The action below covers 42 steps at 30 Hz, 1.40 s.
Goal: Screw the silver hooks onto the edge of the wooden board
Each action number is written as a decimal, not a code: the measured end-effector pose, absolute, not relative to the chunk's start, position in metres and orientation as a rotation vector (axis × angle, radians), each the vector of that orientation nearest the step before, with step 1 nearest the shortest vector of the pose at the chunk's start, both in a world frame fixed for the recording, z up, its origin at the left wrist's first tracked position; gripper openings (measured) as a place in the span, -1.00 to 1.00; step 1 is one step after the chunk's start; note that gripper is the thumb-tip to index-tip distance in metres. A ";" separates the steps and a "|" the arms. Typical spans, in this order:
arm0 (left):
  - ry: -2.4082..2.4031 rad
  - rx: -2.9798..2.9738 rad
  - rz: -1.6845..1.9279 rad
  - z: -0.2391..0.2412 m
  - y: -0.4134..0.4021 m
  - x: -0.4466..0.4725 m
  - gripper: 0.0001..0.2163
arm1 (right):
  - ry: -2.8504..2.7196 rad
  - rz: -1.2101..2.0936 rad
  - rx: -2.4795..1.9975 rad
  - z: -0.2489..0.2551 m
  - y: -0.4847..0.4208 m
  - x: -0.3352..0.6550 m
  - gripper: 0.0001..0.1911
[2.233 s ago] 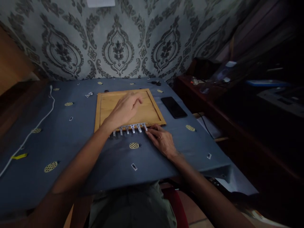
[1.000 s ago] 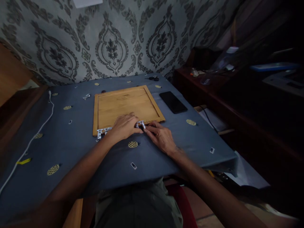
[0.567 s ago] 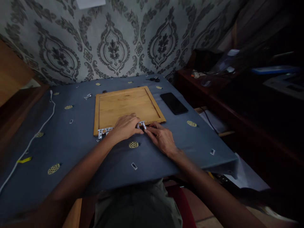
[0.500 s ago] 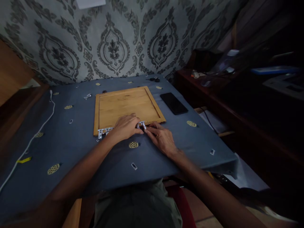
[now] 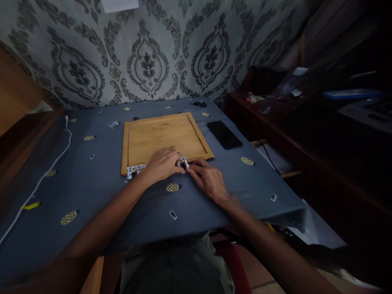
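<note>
A framed wooden panel [image 5: 159,139], like a cabinet door, lies flat on the cloth-covered table. At its near edge a metal hinge [image 5: 183,161] sits between my hands. My left hand [image 5: 162,165] is closed on that hinge from the left, its thumb at the near side; part of the hinge is hidden by the fingers. My right hand [image 5: 208,179] pinches the hinge's right side with thumb and forefinger. Further left along the same edge is a second hinge [image 5: 130,172], partly behind my left wrist. Beyond the panel's left side lies a loose metal hinge [image 5: 113,125].
A black phone [image 5: 224,134] lies right of the panel, and keys [image 5: 200,103] lie near the wall. A white cable [image 5: 45,175] runs down the table's left side past a yellow strip [image 5: 31,206]. A dark wooden desk with a plastic bottle [image 5: 288,85] stands at right.
Both hands keep almost the same grip on the hinge at the panel's near edge. The whole view has shifted very slightly.
</note>
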<state>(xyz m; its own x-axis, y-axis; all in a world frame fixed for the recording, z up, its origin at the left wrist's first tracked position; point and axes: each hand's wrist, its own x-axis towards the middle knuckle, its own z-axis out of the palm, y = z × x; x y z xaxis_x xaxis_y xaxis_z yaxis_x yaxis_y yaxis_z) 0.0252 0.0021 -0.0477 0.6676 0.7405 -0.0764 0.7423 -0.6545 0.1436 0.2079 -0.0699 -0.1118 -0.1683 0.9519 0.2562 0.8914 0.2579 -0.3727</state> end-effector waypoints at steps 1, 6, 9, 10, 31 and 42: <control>1.227 2.719 -0.022 -0.046 0.001 0.026 -0.67 | -2.101 0.192 -1.670 -0.111 -0.070 0.208 -0.66; 1.300 2.726 -0.014 -0.029 -0.002 0.021 -0.61 | -2.117 0.203 -1.664 -0.109 -0.071 0.208 -0.64; 1.372 2.668 0.340 -0.012 0.001 0.015 -0.68 | -2.118 0.184 -1.673 -0.109 -0.071 0.207 -0.64; 1.339 2.610 0.543 -0.006 0.002 0.014 -0.72 | -2.117 0.182 -1.671 -0.109 -0.071 0.207 -0.64; 0.513 1.192 1.607 -0.018 0.021 0.094 -0.89 | -2.135 0.175 -1.635 -0.111 -0.072 0.210 -0.62; 0.570 1.244 1.569 -0.024 0.012 0.096 -0.95 | -2.111 0.141 -1.614 -0.110 -0.072 0.209 -0.65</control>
<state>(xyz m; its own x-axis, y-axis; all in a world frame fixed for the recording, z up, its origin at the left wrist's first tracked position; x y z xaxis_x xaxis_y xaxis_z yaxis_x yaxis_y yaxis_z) 0.0965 0.0122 -0.0237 0.0422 0.9009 0.4319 -0.4139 -0.3777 0.8283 0.2090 -0.0724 -0.1099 -0.1930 0.9323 0.3059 0.8833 0.3008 -0.3595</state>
